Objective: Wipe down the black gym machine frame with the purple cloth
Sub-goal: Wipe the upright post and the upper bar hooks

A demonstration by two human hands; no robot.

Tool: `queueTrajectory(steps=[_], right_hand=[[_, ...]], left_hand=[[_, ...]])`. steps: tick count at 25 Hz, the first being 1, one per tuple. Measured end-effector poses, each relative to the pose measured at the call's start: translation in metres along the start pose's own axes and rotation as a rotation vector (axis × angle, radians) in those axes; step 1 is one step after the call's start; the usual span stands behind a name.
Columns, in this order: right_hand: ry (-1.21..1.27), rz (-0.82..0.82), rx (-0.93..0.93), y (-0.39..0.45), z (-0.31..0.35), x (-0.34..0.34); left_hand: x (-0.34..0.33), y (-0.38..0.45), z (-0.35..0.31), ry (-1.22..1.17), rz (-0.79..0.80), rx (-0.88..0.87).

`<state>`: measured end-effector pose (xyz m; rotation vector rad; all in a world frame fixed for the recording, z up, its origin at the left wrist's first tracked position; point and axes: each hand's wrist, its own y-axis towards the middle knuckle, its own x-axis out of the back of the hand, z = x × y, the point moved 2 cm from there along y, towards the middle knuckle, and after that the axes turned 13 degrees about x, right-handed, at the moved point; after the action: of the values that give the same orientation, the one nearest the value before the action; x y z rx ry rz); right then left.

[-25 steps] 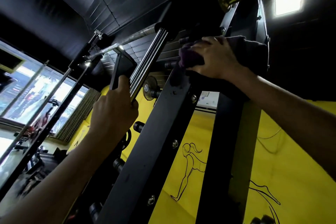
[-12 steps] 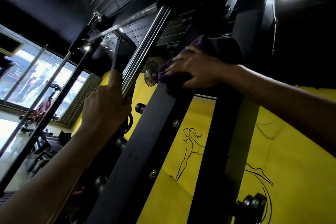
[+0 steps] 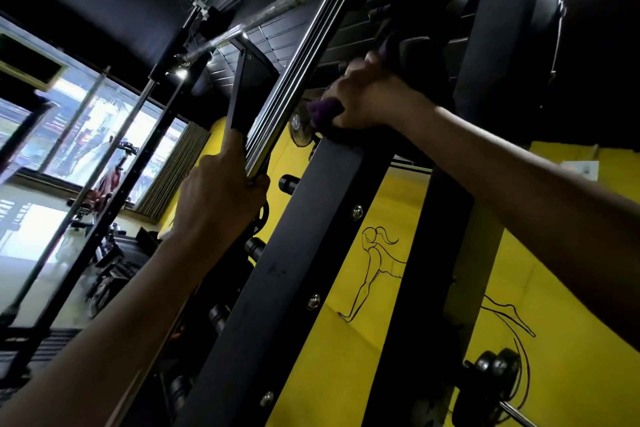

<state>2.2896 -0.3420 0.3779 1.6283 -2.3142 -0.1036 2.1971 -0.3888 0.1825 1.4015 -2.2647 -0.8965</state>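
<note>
- The black gym machine frame (image 3: 291, 288) fills the middle of the view: a broad slanted upright with a row of bolts down its right edge, and a second dark post (image 3: 446, 253) just to its right against the yellow wall (image 3: 381, 340).
- Progress, as a judgement: the wiping is under way high on the slanted upright. The long face below the cloth, the bolts and the second post look as if they are left to do, though nothing shows which parts are already clean.
- Room to move: the upright's flat face runs down clear of obstacles, so a downward stroke has a free path. Pegs (image 3: 289, 181) stick out just beside its left edge, and overhead the crossmembers crowd close, leaving little space upward.
- The left hand (image 3: 221, 198) grips the lower end of a ribbed metal bar (image 3: 298, 80) left of the upright, fingers curled round it, seemingly for support.
- The right hand (image 3: 370, 97) presses on the upright's top, fingers curled over and holding the cloth.
- The purple cloth (image 3: 323, 109) is bunched under that hand, a fold showing at the fingertips, touching the frame.
</note>
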Motion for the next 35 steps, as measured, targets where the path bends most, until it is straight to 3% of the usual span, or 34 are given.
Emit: queueTrajectory(steps=[4, 7, 10, 13, 15, 22, 26, 31, 35], right_hand=[[0.065, 0.04, 0.246, -0.027, 0.038, -0.007], [0.222, 0.058, 0.422, -0.053, 0.024, 0.0], [0.315, -0.022, 0.317, -0.059, -0.013, 0.008], [0.175, -0.03, 0.113, -0.043, -0.021, 0.007], [0.064, -0.002, 0.077, -0.03, -0.002, 0.001], [0.096, 0.045, 0.304, -0.028, 0.082, -0.018], [0.299, 0.126, 0.514, -0.049, 0.061, -0.013], [0.293, 0.029, 0.226, -0.046, 0.004, 0.007], [0.123, 0.03, 0.15, -0.022, 0.043, 0.002]], left_hand=[[0.001, -0.004, 0.006, -0.004, 0.029, 0.044], [0.002, -0.009, 0.009, -0.003, 0.02, 0.068], [0.001, -0.014, 0.014, 0.001, 0.02, 0.032], [0.002, -0.02, 0.019, 0.009, -0.005, 0.002], [0.001, -0.023, 0.021, 0.028, -0.033, -0.007], [0.004, -0.036, 0.027, 0.03, -0.049, 0.035], [0.004, -0.039, 0.032, 0.031, -0.04, 0.022], [0.004, -0.038, 0.039, -0.003, 0.014, 0.067], [0.004, -0.038, 0.041, -0.014, 0.048, 0.108]])
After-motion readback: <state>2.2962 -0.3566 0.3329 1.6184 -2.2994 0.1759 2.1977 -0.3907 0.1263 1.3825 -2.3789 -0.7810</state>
